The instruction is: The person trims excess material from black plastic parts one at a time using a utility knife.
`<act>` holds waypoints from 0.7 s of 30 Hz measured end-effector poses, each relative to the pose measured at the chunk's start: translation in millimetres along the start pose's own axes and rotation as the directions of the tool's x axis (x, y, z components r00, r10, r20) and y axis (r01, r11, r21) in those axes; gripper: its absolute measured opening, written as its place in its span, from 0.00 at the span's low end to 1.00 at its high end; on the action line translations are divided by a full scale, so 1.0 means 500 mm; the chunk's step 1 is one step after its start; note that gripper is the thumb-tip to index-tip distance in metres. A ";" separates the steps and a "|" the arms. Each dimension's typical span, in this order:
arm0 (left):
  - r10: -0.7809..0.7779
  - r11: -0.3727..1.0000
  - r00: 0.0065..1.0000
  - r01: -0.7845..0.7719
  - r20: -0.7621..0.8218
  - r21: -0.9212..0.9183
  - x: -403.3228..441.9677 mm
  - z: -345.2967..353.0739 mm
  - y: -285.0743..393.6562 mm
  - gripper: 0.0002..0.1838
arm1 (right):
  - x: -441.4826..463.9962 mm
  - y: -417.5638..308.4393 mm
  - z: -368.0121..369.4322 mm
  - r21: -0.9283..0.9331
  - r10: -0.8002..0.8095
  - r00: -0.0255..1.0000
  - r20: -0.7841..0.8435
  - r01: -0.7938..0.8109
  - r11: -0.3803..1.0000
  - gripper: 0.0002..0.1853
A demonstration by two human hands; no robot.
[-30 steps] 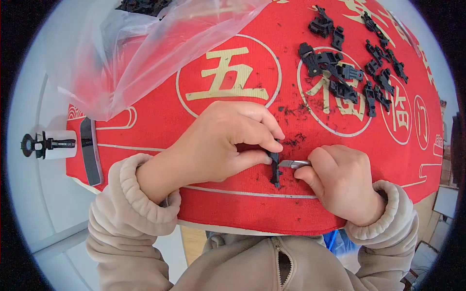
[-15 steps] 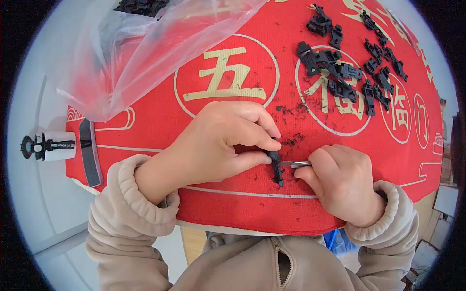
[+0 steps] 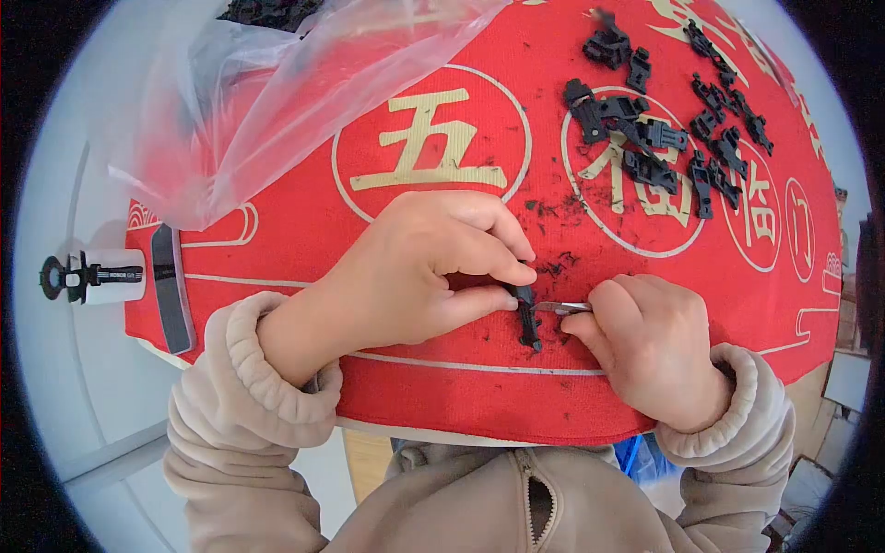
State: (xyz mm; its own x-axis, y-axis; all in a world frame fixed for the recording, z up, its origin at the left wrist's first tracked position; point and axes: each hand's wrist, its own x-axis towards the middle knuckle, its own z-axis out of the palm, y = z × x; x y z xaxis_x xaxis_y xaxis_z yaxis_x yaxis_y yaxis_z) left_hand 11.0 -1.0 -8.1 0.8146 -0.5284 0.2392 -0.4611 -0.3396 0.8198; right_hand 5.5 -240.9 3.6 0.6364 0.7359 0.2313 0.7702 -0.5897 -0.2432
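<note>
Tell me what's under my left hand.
Under your left hand is the red mat, with a black part pinched at the fingertips. Its lower end shows; the fingers cover its upper end, and the palm hides whatever lies beneath.

1. The left forearm (image 3: pixel 300 341) angles inward from the person's left side, bare from its bunched cuff to the wrist.
2. The left hand (image 3: pixel 424 263) is back-up, its knuckles raised and its fingers (image 3: pixel 502 249) arching over toward the other hand. Its thumb (image 3: pixel 479 306) reaches out beneath them, and the tips close in a pinch.
3. From the person's right, the right arm (image 3: pixel 761 415) bends in, its cuff gathered by the wrist (image 3: pixel 705 396).
4. The right hand (image 3: pixel 645 346) is curled tight, thumb (image 3: pixel 590 339) toward the left one; the two hands are near each other but apart.
</note>
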 end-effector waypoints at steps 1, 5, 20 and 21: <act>-0.001 1.000 1.000 0.001 0.002 0.002 0.000 -0.001 0.001 0.14 | 0.000 0.000 -0.001 0.001 0.003 1.000 0.005 -0.003 1.000 0.17; 0.007 1.000 1.000 -0.007 0.004 0.016 0.000 -0.002 0.002 0.15 | -0.001 -0.002 -0.005 -0.005 -0.006 1.000 0.007 0.006 1.000 0.17; -0.002 1.000 1.000 0.002 0.003 -0.004 -0.001 -0.001 -0.002 0.14 | -0.003 -0.004 -0.004 -0.010 -0.010 1.000 0.010 0.010 1.000 0.18; -0.002 1.000 1.000 0.002 0.003 -0.003 -0.001 -0.001 -0.002 0.14 | -0.003 -0.004 -0.003 -0.008 -0.003 1.000 0.023 0.003 1.000 0.18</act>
State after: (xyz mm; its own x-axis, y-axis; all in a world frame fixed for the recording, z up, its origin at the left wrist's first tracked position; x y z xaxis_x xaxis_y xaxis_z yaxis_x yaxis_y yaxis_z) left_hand 11.3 -0.2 -8.9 0.8144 -0.5301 0.2360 -0.4582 -0.3381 0.8220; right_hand 2.8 -241.4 5.4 0.6329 0.7450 0.2108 0.7726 -0.5899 -0.2348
